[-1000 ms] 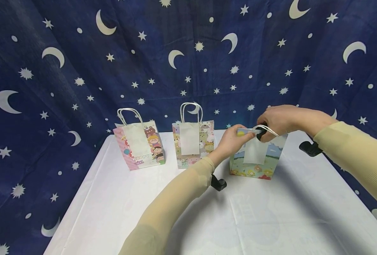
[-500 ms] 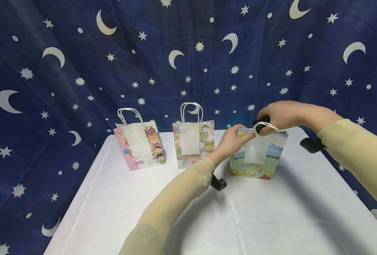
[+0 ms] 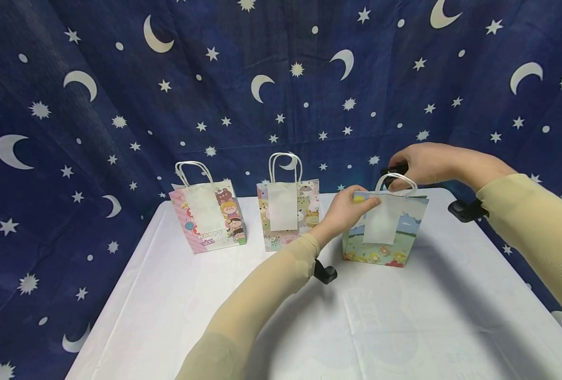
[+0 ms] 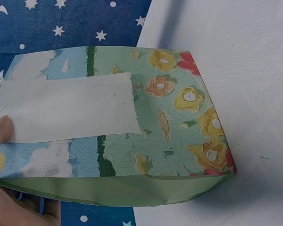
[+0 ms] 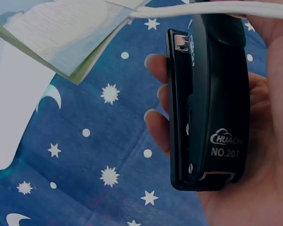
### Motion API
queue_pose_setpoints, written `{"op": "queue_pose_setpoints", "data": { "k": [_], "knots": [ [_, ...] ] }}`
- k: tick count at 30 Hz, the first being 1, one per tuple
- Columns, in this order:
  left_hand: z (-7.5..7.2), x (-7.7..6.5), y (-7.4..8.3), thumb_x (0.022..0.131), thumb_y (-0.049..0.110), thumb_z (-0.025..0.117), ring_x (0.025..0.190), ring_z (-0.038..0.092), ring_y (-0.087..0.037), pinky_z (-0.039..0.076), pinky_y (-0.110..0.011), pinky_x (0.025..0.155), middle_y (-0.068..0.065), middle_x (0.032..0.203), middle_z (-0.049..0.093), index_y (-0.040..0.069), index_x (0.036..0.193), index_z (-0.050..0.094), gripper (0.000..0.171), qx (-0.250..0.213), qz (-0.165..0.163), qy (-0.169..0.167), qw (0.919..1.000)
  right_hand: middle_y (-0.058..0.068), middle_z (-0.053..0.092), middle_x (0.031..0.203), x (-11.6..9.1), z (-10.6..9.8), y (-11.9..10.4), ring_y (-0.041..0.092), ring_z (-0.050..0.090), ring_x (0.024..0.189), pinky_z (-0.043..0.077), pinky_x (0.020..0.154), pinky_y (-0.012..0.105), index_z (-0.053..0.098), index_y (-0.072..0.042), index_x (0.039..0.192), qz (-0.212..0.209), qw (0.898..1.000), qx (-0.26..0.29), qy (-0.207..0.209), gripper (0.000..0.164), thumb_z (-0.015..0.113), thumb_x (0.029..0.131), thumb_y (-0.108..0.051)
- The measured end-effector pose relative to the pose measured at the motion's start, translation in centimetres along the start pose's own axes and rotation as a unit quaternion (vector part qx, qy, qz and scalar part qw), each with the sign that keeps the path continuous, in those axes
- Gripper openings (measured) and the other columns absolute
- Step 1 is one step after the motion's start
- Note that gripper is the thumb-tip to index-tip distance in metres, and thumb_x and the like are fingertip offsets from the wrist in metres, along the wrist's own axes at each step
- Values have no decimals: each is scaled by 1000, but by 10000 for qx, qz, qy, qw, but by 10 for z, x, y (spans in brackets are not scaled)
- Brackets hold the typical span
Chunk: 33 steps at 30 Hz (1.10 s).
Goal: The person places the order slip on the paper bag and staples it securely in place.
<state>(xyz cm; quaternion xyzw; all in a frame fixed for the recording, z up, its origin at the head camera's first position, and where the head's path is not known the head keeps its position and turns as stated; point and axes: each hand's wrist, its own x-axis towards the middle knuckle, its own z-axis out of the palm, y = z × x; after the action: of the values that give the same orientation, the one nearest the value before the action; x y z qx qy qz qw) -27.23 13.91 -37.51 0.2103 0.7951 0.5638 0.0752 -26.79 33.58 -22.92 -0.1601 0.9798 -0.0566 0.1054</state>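
A paper gift bag (image 3: 406, 227) printed with sky and flowers stands at the right of the table. My left hand (image 3: 346, 210) pinches its top left edge, the thumb on the front face beside the white paper patch (image 4: 70, 106) and the fingers behind. In my right hand (image 3: 430, 164) is a black stapler (image 5: 221, 103), its jaws parted, gripped between thumb and curled fingers. It is just above the bag's top edge, behind the white twisted handle (image 3: 397, 176). In the right wrist view the handle (image 5: 212, 9) crosses the top of the stapler.
To the left stand two more paper bags, a pink one with cartoon figures (image 3: 233, 214) and one with animal faces (image 3: 309, 203), handles raised. All are on a white-covered table (image 3: 167, 316). Behind hangs a dark blue curtain (image 3: 243, 63) with moons and stars.
My right hand has lifted the stapler up off the bag's top edge, and the handle has risen more upright. My left hand has kept its grip in the same place.
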Motion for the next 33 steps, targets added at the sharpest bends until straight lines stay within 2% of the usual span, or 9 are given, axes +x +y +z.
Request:
{"op": "queue_pose_setpoints", "data": {
  "k": [5,14,26,33],
  "knots": [
    [0,1,0,95,46,73,94,62,-9,53,-29,78,5,114,65,18,118,66,37,-2,4,31,10000,19,68,116,-1,-2,9,32,61,97,53,83,60,59,7,133,96,9998,140,92,79,79,85,-52],
    [1,2,-1,95,48,72,102,62,-8,53,-31,84,2,127,64,19,123,66,41,71,-73,20,9999,16,67,110,-8,0,23,32,60,95,52,84,62,55,10,135,257,9982,499,223,85,78,86,-55],
    [1,1,-2,95,47,72,98,62,-8,54,-29,83,1,127,64,16,127,64,45,104,5,15,9999,20,65,112,-16,5,36,35,59,98,51,86,63,55,10,135,468,9962,637,370,83,76,88,-56],
    [1,0,-3,95,47,72,101,62,-7,54,-30,84,1,130,64,16,127,64,45,71,29,16,10000,24,63,116,-24,9,47,37,57,100,49,88,66,54,10,135,521,9943,801,473,77,74,91,-50]
  ]
}}
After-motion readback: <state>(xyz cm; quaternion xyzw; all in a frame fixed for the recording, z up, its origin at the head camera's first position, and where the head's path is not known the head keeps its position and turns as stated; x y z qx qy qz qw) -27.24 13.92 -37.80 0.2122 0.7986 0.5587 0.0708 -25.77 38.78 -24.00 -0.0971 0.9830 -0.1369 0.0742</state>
